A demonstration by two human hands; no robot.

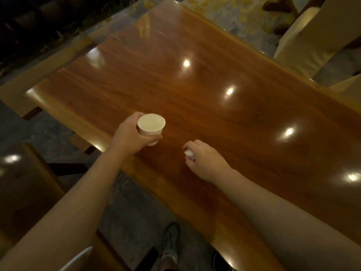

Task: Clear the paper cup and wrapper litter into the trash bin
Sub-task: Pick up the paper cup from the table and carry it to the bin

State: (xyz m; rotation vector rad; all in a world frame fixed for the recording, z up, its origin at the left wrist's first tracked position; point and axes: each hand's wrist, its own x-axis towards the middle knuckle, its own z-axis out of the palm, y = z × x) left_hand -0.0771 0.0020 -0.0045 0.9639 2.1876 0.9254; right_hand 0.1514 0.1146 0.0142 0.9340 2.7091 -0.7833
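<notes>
One shoe stood on the dark floor at the bottom of the view, just short of the near edge of the counter. Two bare forearms reached up from there over the polished wood.

The right hand hovered low over the counter, its fingers curled narrowly around one small white wad, the wrapper. Only a bit of the wad showed between thumb and fingers, too crumpled to give it any long axis.

To its left and slightly farther, the left hand gripped one white paper cup, thumb across the near wall and fingers wrapped around the far side. The cup stood upright, long axis vertical, its open mouth pointing up toward the camera. Whether its base touched the counter could not be told.

Beyond the hands the counter carried nothing but lamp glints. One pale chair stood past its far right edge, and patterned floor showed beyond the far end.
</notes>
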